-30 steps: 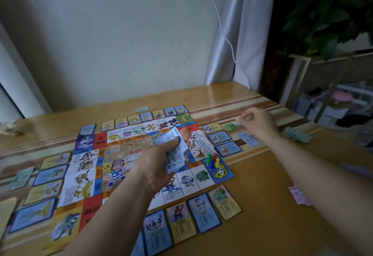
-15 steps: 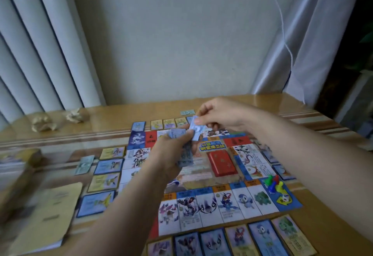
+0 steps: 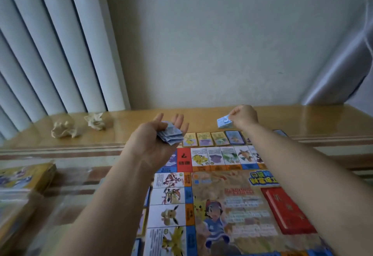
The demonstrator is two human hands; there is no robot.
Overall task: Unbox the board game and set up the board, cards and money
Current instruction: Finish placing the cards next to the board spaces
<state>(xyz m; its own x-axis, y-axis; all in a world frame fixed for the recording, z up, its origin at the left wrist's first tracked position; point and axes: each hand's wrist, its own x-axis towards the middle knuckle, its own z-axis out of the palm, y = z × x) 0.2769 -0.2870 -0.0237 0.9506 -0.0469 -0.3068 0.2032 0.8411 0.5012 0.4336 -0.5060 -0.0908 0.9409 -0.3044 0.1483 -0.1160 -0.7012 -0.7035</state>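
1. Flat on the glossy wooden surface (image 3: 302, 118): a square printed game board (image 3: 222, 205) with cartoon creature squares round its rim; every place below is taken from it
2. Above the board's far left corner: the left hand (image 3: 157, 136), palm up, fingers stretched out straight. A loose stack of pale blue paper money (image 3: 171, 136) rests in the palm, carried and not clenched
3. Beyond the board's far edge: the right hand (image 3: 244, 116), fingers curled, pinching a small bundle of pale blue notes (image 3: 223, 122). The bundle is low over the surface; cannot tell if it touches
4. Just beyond the far edge, between the board and that bundle: a row of yellow and blue property cards (image 3: 203, 139), face up, side by side
5. On the board's centre field, right part: a red rectangular card deck (image 3: 286, 211)
6. Well left of the far left corner, near the white vertical blinds (image 3: 60, 43): two crumpled balls of cream paper (image 3: 62, 129)
7. Left of the board, blurred: a yellow game box (image 3: 26, 177)
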